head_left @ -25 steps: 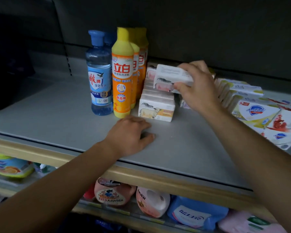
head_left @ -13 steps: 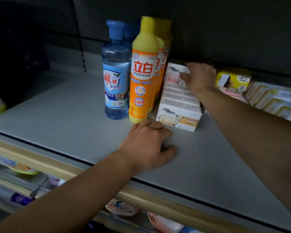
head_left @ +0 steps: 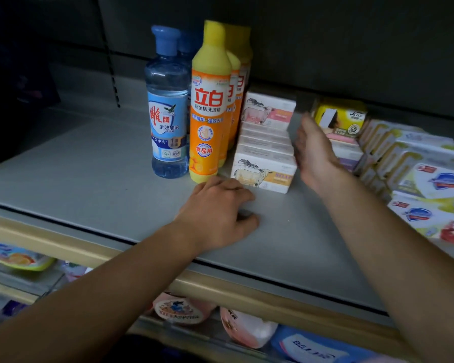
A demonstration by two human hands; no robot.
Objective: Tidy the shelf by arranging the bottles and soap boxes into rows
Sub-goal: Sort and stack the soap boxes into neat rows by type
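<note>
Left hand: rests knuckles-up on the grey metal shelf, fingers loosely curled, holding nothing. Beyond it we note the clear blue-capped plastic bottle, then the row of orange yellow-capped detergent bottles running front to back, upright and touching. Next, the row of white cardboard soap boxes printed with a sheep; the rearmost box sits raised on top. Right hand: fingers straight, released, flat beside the row's right flank. We judge the step to be squaring this row; next likely calls for gathering the loose white-and-green soap packs further right.
</note>
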